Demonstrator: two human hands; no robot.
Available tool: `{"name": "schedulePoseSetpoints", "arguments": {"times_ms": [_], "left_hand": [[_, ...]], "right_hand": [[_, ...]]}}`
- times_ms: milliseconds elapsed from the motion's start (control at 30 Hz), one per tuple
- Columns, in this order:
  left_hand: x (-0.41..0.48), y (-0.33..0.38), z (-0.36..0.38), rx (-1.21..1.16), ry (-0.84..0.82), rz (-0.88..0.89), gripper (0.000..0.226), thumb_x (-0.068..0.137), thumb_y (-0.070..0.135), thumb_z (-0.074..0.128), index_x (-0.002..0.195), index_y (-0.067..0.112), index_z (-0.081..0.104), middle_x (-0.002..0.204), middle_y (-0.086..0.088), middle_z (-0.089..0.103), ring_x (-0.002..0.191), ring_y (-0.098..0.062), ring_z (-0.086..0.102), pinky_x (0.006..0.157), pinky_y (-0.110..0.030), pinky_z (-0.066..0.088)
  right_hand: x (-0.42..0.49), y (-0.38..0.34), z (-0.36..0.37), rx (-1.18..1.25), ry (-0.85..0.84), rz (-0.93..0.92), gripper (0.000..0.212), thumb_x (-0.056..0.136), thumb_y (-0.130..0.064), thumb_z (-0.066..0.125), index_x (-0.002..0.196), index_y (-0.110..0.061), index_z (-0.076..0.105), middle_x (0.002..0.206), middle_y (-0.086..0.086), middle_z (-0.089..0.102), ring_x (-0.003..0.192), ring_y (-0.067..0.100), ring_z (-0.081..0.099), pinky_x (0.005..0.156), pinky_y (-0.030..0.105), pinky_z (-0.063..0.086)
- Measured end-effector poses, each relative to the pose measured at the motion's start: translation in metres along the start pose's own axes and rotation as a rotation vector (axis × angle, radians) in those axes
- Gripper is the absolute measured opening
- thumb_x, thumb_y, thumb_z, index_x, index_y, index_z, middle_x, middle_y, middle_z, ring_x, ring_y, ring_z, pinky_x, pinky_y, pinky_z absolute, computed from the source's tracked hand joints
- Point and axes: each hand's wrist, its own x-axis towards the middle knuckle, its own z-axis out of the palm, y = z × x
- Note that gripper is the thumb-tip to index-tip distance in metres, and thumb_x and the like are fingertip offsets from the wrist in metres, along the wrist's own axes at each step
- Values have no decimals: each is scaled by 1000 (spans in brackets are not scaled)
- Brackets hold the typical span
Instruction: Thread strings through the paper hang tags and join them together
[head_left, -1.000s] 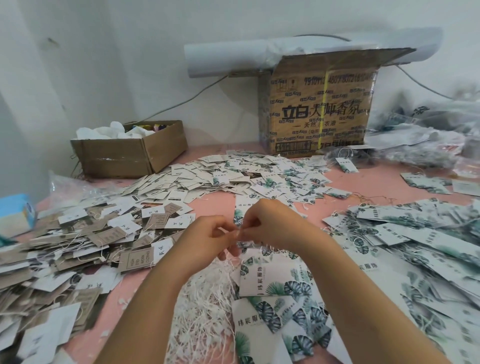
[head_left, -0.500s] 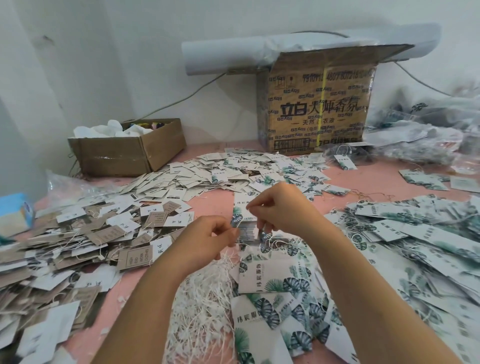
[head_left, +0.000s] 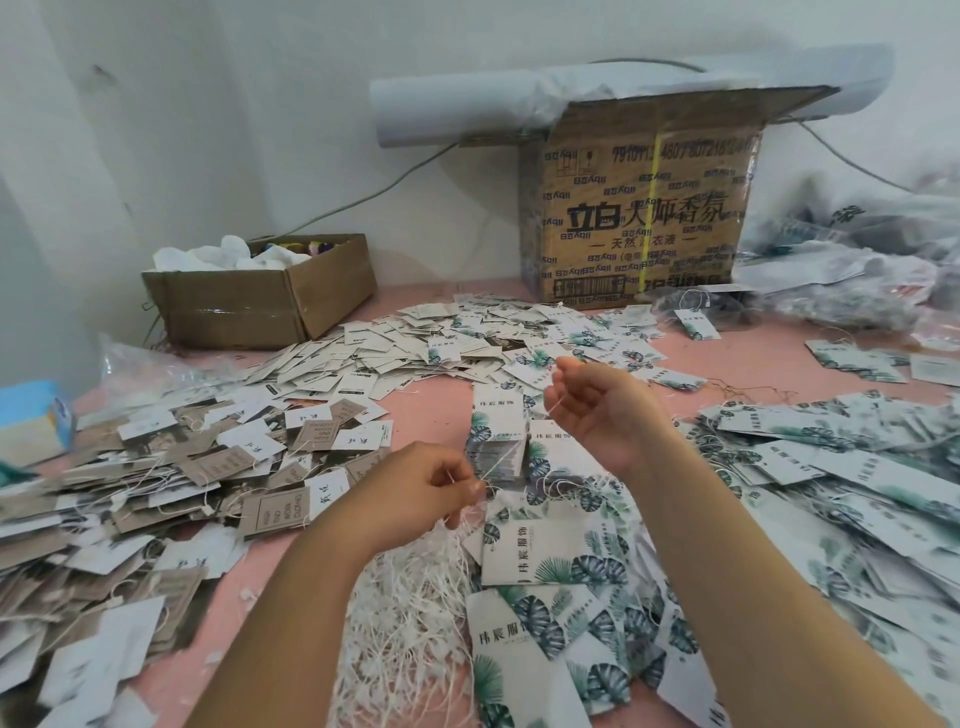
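My left hand (head_left: 426, 486) pinches one end of a thin white string (head_left: 511, 451). My right hand (head_left: 605, 413) is raised farther away and grips the other end, so the string runs slanted between them. A small blurred stack of tags (head_left: 494, 460) hangs at the string just right of my left hand. Below my hands lies a heap of loose white strings (head_left: 415, 603). Large leaf-print hang tags (head_left: 545, 556) lie beside that heap. Brown and white tags (head_left: 156, 493) are piled at the left.
On the pink table (head_left: 431, 410) more tags spread in a far pile (head_left: 467, 338) and a right pile (head_left: 841, 467). A small cardboard box (head_left: 260, 309), a large printed carton (head_left: 639, 218) under a paper roll (head_left: 467, 109), plastic bags (head_left: 831, 275) and a blue pack (head_left: 31, 415) ring the edges.
My hands were together a second ago. My right hand has risen up and away, drawing the string out; my left hand has dropped slightly toward me, still pinching its end.
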Motion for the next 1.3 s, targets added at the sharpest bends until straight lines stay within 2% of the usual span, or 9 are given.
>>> {"name": "schedulePoseSetpoints", "arguments": {"times_ms": [67,133,200,267,367,733,933,1100,1300], "left_hand": [[1,-3,0,52,-27,-19,20,91,30,59,74,22,63,55,10,58,54,-11,45,59,-25,37],[1,-7,0,100,-66,-43,21,91,31,60,71,23,62,56,10,55,55,-10,45,55,-22,37],[1,-9,1,138,-111,-65,21,90,30,60,70,23,62,60,10,55,54,-6,45,51,-18,36],[1,-11,0,161,-133,-74,22,90,32,60,70,23,63,61,10,54,54,-5,46,51,-16,36],[1,-12,-2,156,-113,-69,29,91,43,53,71,25,64,65,5,50,64,-14,44,60,-23,36],[12,-14,10,-82,212,-15,20,95,43,42,110,29,45,98,11,57,76,-3,52,62,-20,38],[16,-15,14,-532,328,-56,17,94,45,40,107,42,50,100,3,65,78,-14,61,58,-24,42],[18,-26,16,-910,352,-111,22,92,19,54,111,11,63,86,-4,67,69,-15,64,58,-25,48],[22,-33,15,-827,430,-159,21,83,-1,63,92,17,69,89,-1,73,80,-15,69,69,-29,54]], "right_hand": [[3,5,-2,-156,15,-27,13,87,2,52,95,4,62,65,3,52,46,7,47,40,16,41],[4,15,-2,-722,29,-206,19,90,-5,53,104,-4,65,76,-3,53,47,1,42,41,11,35],[4,32,-2,-1298,-22,-439,28,89,-20,58,117,-15,62,107,0,51,76,-1,54,67,4,43],[4,47,0,-1561,-98,-460,43,86,-32,62,127,-20,56,125,5,40,112,17,48,95,22,38],[4,57,0,-1762,-151,-579,37,89,-31,58,122,-14,60,103,4,39,103,19,42,84,29,38],[3,53,1,-1900,-211,-796,27,92,-21,54,117,-17,64,105,1,51,107,19,44,82,32,46],[-6,49,7,-1651,-389,-1186,9,77,-9,71,86,-9,75,67,5,53,64,24,55,49,29,44],[-14,51,13,-1562,-665,-1162,18,80,-18,65,95,-10,74,67,0,53,60,17,52,50,25,43],[8,37,-7,-1733,-56,-744,34,95,-29,46,123,-13,57,107,-5,53,84,10,53,69,18,42]]}}
